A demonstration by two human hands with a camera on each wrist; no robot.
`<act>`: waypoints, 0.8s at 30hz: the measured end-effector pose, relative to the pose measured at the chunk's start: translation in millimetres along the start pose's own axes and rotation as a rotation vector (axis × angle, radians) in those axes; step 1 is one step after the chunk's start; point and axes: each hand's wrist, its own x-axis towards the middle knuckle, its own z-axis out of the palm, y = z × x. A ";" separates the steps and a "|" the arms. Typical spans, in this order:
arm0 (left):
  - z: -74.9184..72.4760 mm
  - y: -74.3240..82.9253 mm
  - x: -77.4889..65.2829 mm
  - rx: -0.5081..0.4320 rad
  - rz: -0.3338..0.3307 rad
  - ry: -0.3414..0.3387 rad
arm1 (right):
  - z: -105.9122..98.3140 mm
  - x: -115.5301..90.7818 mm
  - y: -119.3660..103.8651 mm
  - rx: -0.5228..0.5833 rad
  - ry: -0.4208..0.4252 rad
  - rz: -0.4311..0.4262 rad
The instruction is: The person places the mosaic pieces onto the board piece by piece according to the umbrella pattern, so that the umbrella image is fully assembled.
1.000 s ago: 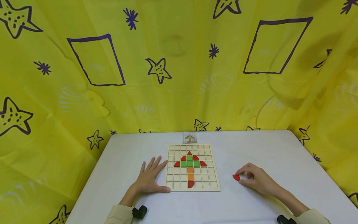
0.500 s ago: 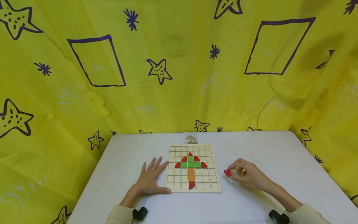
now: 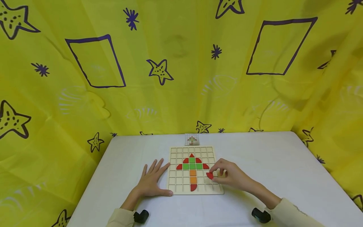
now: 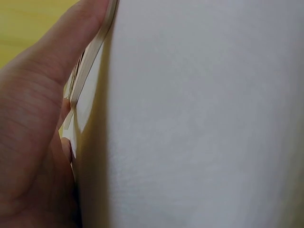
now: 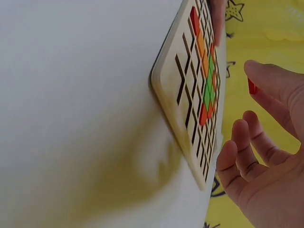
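Note:
A square wooden grid board lies on the table with green squares, two orange squares and several red pieces set in its cells. My left hand lies with fingers spread along the board's left side, its thumb at the front left corner. Between thumb and forefinger my right hand pinches a red quarter-round piece over the right part of the board. In the right wrist view only a sliver of that red piece shows behind the thumb; the other fingers are loosely bent.
A small pattern card with a similar coloured figure stands behind the board. The white-covered table reaches back to a yellow curtain printed with stars.
My right hand has moved left with the red quarter-round piece, from the table right of the board to above its right side. The left hand has stayed in place.

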 end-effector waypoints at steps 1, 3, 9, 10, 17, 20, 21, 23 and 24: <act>-0.7 0.7 -0.3 0.003 0.002 -0.002 | 3.2 2.2 -1.9 0.005 -0.006 0.004; -1.7 1.7 -0.8 0.003 0.006 -0.002 | 9.2 6.4 -5.3 0.012 -0.020 0.008; 2.7 -2.2 0.1 0.006 0.000 0.004 | 29.6 17.0 -11.7 0.011 -0.042 -0.011; 3.8 -3.4 -0.1 0.005 -0.004 0.004 | 33.5 18.7 -12.5 0.010 -0.044 -0.015; 7.7 -6.8 0.3 0.006 -0.016 0.017 | 56.2 28.5 -17.7 0.002 -0.028 -0.051; 5.5 -6.2 -0.1 0.001 -0.008 0.012 | 64.8 31.9 -18.6 -0.001 -0.034 -0.044; 4.3 -5.5 -0.3 0.002 -0.008 0.007 | 67.3 32.9 -18.8 -0.002 -0.036 -0.041; 1.0 -3.3 -1.2 -0.003 0.002 0.003 | 71.9 34.6 -19.3 -0.008 -0.040 -0.031; -0.9 -1.7 -1.7 -0.008 0.003 0.000 | 74.1 35.3 -19.5 -0.013 -0.041 -0.027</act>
